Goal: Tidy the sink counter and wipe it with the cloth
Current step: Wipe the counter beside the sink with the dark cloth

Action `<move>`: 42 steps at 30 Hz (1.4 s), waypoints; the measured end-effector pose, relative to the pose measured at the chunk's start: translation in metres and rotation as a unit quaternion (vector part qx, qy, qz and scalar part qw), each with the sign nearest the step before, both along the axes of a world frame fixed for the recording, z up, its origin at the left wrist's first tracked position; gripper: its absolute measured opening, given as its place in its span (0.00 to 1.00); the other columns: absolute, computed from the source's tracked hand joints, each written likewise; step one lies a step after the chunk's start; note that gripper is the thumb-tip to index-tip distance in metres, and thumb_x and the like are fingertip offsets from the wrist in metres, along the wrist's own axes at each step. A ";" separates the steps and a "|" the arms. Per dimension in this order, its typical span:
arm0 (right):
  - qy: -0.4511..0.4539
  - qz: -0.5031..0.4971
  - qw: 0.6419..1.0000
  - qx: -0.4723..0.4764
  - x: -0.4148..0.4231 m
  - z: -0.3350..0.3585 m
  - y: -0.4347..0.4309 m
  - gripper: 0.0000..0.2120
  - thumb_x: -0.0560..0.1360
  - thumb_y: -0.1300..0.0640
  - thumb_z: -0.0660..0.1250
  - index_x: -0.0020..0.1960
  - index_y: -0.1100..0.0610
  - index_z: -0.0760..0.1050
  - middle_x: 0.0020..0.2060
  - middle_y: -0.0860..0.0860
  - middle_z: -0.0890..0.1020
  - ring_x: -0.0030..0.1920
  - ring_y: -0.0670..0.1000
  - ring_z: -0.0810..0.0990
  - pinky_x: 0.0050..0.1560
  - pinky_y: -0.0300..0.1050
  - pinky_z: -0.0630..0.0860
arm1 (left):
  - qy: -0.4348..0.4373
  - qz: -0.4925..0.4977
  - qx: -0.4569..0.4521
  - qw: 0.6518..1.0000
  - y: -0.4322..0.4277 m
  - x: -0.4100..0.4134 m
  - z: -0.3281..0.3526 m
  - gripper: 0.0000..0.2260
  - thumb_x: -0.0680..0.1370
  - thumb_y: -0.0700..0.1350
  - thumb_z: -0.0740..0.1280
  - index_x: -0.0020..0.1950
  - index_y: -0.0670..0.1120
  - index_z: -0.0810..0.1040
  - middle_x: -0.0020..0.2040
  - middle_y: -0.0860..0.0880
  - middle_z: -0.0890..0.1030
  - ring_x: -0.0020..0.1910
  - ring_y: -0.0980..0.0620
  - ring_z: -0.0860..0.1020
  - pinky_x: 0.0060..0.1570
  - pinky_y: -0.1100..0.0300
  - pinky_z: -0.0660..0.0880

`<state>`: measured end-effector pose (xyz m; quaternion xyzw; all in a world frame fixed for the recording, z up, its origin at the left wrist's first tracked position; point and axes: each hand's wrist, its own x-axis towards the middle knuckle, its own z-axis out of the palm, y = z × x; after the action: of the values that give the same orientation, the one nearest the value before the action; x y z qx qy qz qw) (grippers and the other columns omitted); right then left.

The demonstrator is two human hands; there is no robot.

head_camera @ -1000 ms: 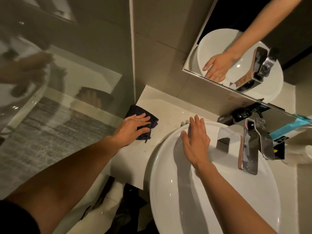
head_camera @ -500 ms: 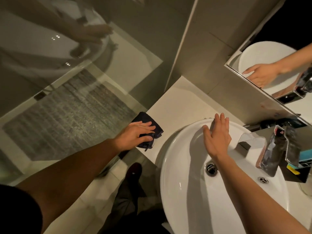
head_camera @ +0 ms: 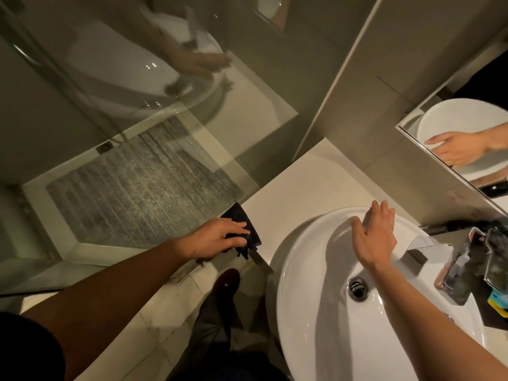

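A dark blue cloth (head_camera: 242,215) lies at the front left corner of the pale sink counter (head_camera: 310,182). My left hand (head_camera: 217,237) presses flat on the cloth, fingers curled over its near edge, and part of the cloth hangs off the counter's edge. My right hand (head_camera: 375,237) rests open on the far rim of the round white basin (head_camera: 299,298), fingers together and holding nothing.
A chrome tap (head_camera: 467,270) stands at the basin's right, with a blue and yellow packet (head_camera: 499,301) beside it. A mirror (head_camera: 467,149) hangs on the wall behind. A glass shower screen (head_camera: 137,133) borders the counter's left. My shoe (head_camera: 225,281) is on the tiled floor below.
My left hand has dragged the cloth from the back of the counter toward its front edge. My right hand has stayed on the basin rim. The view has swung left.
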<state>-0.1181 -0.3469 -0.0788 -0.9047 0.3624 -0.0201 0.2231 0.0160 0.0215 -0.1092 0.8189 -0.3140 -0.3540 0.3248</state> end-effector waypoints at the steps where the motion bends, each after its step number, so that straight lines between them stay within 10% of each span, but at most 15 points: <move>1: 0.001 0.000 1.000 0.003 0.000 0.001 0.000 0.36 0.77 0.42 0.54 0.81 0.56 0.57 0.83 0.54 0.54 0.83 0.55 0.48 0.75 0.65 0.58 | 0.025 0.009 0.001 1.000 0.002 0.000 0.006 0.18 0.81 0.51 0.68 0.70 0.51 0.78 0.73 0.52 0.75 0.72 0.58 0.66 0.73 0.59 0.63; 6: 0.007 -0.007 1.000 0.019 0.000 0.004 0.000 0.37 0.76 0.41 0.53 0.81 0.55 0.57 0.83 0.52 0.53 0.83 0.54 0.47 0.76 0.65 0.58 | 0.144 0.100 -0.094 0.980 -0.005 0.007 0.042 0.08 0.82 0.44 0.67 0.52 0.54 0.84 0.47 0.54 0.86 0.49 0.60 0.83 0.50 0.64 0.77; 13: -0.009 -0.021 0.999 0.034 0.001 0.007 0.003 0.36 0.77 0.41 0.55 0.81 0.54 0.58 0.83 0.52 0.54 0.83 0.54 0.48 0.76 0.64 0.58 | 0.176 0.151 -0.177 0.957 -0.070 0.051 0.076 0.09 0.83 0.45 0.66 0.58 0.46 0.84 0.51 0.43 0.87 0.53 0.44 0.85 0.56 0.53 0.80; 27: -0.011 -0.048 0.997 0.054 0.005 0.012 0.007 0.32 0.82 0.45 0.59 0.83 0.49 0.54 0.84 0.45 0.47 0.83 0.46 0.41 0.78 0.54 0.54 | 0.054 -0.070 -0.167 0.982 -0.329 0.133 0.086 0.07 0.82 0.50 0.67 0.51 0.57 0.85 0.35 0.52 0.81 0.32 0.55 0.76 0.36 0.60 0.74; 31: -0.019 -0.060 0.997 0.041 0.007 0.009 0.007 0.32 0.81 0.45 0.59 0.82 0.49 0.56 0.84 0.45 0.49 0.82 0.45 0.40 0.76 0.51 0.55 | -0.008 -0.173 -0.122 0.977 -0.378 0.120 0.037 0.12 0.80 0.57 0.66 0.59 0.57 0.84 0.50 0.57 0.87 0.50 0.56 0.83 0.54 0.53 0.79; 34: -0.020 -0.066 0.997 0.033 0.008 0.006 0.007 0.32 0.79 0.45 0.60 0.82 0.49 0.58 0.83 0.45 0.51 0.83 0.46 0.41 0.75 0.48 0.55 | -0.124 -0.292 -0.055 0.947 -0.391 0.105 -0.009 0.17 0.82 0.58 0.62 0.67 0.55 0.81 0.69 0.52 0.79 0.72 0.52 0.73 0.76 0.49 0.60; 42: -0.024 -0.083 0.996 0.038 0.011 0.005 0.010 0.32 0.79 0.47 0.61 0.81 0.48 0.58 0.83 0.44 0.51 0.83 0.45 0.41 0.73 0.46 0.51 | -0.198 -0.387 -0.062 0.898 -0.378 0.112 -0.034 0.21 0.85 0.55 0.58 0.78 0.57 0.67 0.81 0.55 0.61 0.82 0.55 0.52 0.77 0.53 0.40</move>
<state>-0.1068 -0.3365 -0.0739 -0.8616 0.4313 -0.0469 0.2635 0.1276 -0.3567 -0.1428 0.6640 -0.6855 -0.2621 0.1431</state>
